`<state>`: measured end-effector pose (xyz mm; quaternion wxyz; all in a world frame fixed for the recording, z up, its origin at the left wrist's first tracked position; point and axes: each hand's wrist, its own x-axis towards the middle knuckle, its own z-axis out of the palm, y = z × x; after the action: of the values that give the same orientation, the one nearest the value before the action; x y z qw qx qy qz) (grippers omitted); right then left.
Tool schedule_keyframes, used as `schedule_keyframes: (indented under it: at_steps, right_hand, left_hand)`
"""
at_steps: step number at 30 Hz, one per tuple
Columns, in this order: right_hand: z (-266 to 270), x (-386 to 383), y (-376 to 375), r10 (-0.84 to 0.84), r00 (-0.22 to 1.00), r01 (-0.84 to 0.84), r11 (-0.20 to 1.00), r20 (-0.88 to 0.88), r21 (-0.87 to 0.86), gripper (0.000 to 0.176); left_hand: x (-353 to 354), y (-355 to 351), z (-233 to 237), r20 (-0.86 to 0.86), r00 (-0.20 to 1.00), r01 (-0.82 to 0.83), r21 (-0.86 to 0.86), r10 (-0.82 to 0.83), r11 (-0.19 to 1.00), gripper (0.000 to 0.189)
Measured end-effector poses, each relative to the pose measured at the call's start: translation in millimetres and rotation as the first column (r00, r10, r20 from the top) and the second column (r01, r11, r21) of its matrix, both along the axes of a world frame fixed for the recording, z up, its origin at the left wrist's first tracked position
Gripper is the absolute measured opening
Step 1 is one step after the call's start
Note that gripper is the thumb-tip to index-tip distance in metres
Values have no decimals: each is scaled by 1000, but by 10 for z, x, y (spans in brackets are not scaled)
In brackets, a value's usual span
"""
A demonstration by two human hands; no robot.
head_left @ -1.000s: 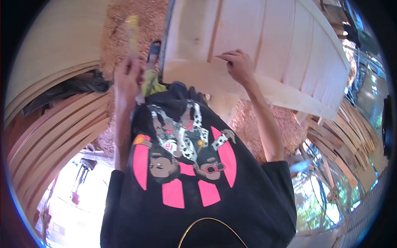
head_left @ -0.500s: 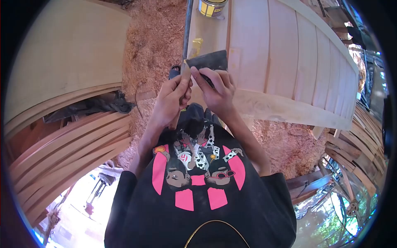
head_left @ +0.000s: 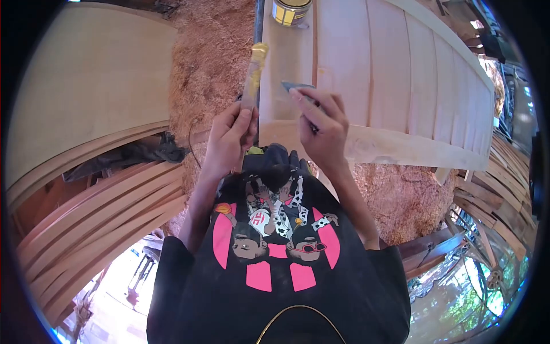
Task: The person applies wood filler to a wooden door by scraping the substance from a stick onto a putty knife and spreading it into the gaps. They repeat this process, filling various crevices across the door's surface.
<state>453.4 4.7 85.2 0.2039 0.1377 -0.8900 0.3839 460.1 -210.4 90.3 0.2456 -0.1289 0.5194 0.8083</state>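
Observation:
My left hand [head_left: 232, 136] is closed round the lower part of a flat wooden stick [head_left: 251, 86]. Yellow paste coats the stick's upper end, which points away from me at the panel's left edge. In my right hand [head_left: 325, 123], pinched between thumb and fingers, is a dark flat scraper [head_left: 295, 86], seen nearly edge-on and partly hidden by the fingers. Both hands are above the near left part of a pale wooden panel [head_left: 389, 69] with long grooves. A yellow-labelled can [head_left: 291, 11] stands on it at the far left.
Another pale board [head_left: 97, 69] lies to the left, with stacked wooden strips [head_left: 109, 200] below it. Wood shavings [head_left: 209, 51] cover the ground between the boards. More timber pieces [head_left: 495, 200] are piled at the right.
My hands have moved apart, the right one going rightward with the scraper turned edge-on. The stick now stretches farther forward with yellow paste on it; the yellow smear earlier on the panel no longer shows.

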Motion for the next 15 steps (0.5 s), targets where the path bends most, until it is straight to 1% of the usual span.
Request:
schedule_keyframes:
  at_steps: [1,2,3,5,6,7,8,10,12,15]
  right_hand:
    - [134,-39,-19,3,999,1,996,45,-85,47]
    - [220,-70,-31,-1,999,5,996,47,-85,47]
    - [294,-92,-38,10,999,-5,996,51,-90,47]
    - [390,-102,-52,16,998,-11,996,57,-90,48]
    - [425,-103,-63,1,998,2,999,67,-52,48]
    - [450,-101,-65,-11,997,12,1000,76,-14,49]
    - [464,-95,-64,-7,997,8,1000,75,-12,49]
    - [477,-78,-72,-15,992,8,998,123,59,39]
    - [452,-67,-84,-4,987,-5,998,158,57,39]
    - [406,-24,-108,17,976,-25,999,216,38,40]
  left_hand:
    - [-2,35,5,-55,998,22,-133,-30,991,22]
    - [-6,68,11,-107,992,39,-262,-69,964,22]
    - [-6,85,16,-105,992,45,-261,-75,964,22]
    - [9,120,36,-198,966,59,-459,-167,886,22]
    - [16,138,68,-198,966,61,-456,-168,888,22]
    - [23,157,115,-218,954,60,-537,-207,842,22]
    - [27,169,137,-235,941,51,-612,-244,789,22]
    - [43,186,102,-250,941,27,-618,-229,786,22]
    - [34,197,82,-261,940,8,-625,-218,780,21]
    - [6,207,62,-229,948,31,-629,-223,777,22]
